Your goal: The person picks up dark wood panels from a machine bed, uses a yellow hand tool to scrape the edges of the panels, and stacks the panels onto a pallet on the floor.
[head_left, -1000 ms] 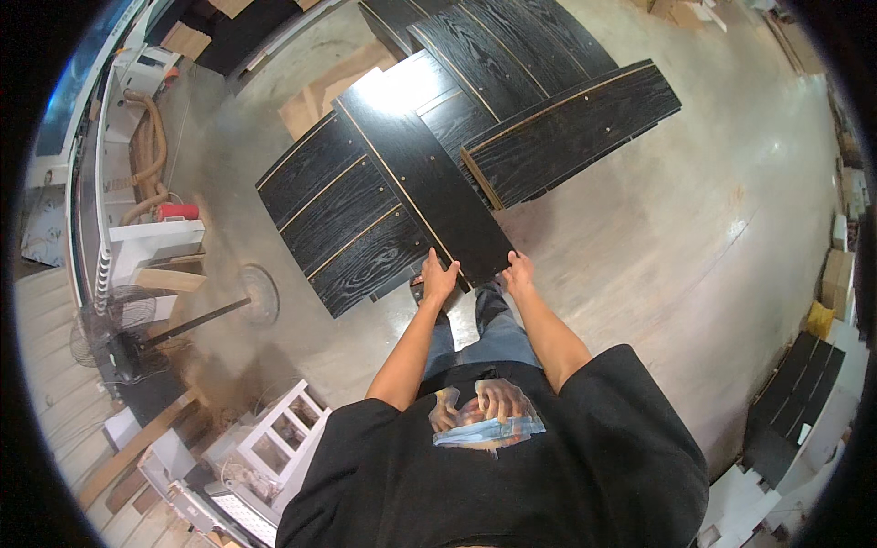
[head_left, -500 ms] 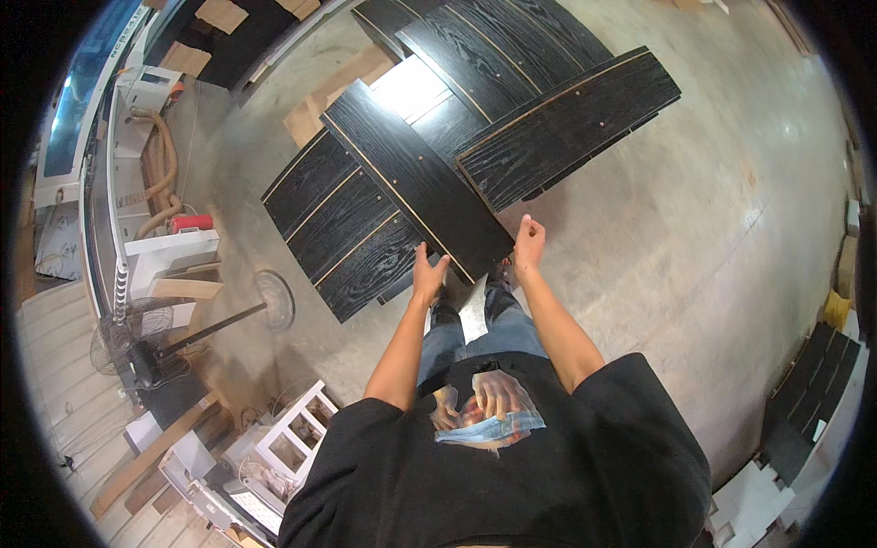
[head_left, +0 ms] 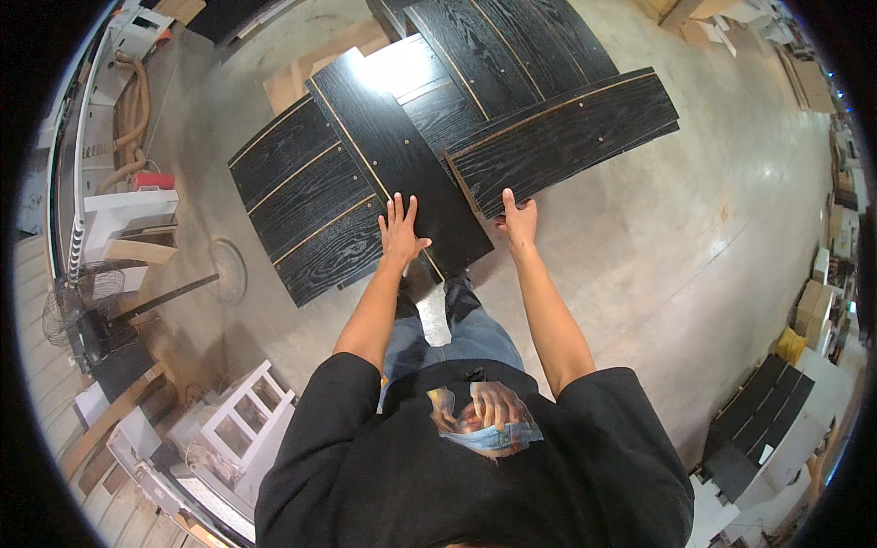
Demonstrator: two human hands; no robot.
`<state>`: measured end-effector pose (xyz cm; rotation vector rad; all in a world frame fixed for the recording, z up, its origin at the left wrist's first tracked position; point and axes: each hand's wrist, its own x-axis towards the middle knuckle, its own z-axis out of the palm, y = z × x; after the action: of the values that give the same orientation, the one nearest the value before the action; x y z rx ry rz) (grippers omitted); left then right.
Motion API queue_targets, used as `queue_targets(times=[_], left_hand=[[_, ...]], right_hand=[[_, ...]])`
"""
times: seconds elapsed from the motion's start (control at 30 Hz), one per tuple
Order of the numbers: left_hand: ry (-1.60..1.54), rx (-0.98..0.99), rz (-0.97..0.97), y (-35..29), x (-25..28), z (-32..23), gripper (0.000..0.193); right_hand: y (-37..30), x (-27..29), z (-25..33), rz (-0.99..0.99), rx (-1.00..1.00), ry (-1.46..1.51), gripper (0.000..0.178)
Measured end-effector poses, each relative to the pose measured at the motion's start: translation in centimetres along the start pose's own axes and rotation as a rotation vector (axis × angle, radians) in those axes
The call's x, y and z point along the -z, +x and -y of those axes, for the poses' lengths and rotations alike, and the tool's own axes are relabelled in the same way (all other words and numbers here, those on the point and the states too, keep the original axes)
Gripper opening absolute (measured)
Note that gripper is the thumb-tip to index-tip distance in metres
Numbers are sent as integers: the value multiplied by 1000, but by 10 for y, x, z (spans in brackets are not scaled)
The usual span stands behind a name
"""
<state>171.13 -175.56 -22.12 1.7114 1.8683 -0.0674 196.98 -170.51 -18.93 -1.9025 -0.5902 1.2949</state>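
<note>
I see my left hand (head_left: pixel 400 233) spread flat, palm down on the near end of a long black board (head_left: pixel 393 155) that lies across other black panels (head_left: pixel 306 205) on the concrete floor (head_left: pixel 658 237). My right hand (head_left: pixel 519 219), fingers open, touches the corner of another board (head_left: pixel 566 132).

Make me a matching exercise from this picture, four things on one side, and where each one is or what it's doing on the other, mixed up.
Things:
1. left hand
2. right hand
3. white shelf unit
4. stack of dark panels

Places or states:
A. at the picture's lower right
B. flat on the long black board
C. at the corner of the crosswise black panel
D. lower left, near the person's left elbow

Pairs: 1-B, 2-C, 3-D, 4-A
</note>
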Motion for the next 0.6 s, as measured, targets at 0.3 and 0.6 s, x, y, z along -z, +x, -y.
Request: queue_targets(times=[0.3, 0.6], left_hand=[[-22, -75, -60, 2, 5, 8, 120], [-58, -44, -19, 9, 16, 3, 119]], right_hand=[[2, 6, 11, 111, 27, -42, 51], [72, 110, 34, 97, -72, 268, 86]])
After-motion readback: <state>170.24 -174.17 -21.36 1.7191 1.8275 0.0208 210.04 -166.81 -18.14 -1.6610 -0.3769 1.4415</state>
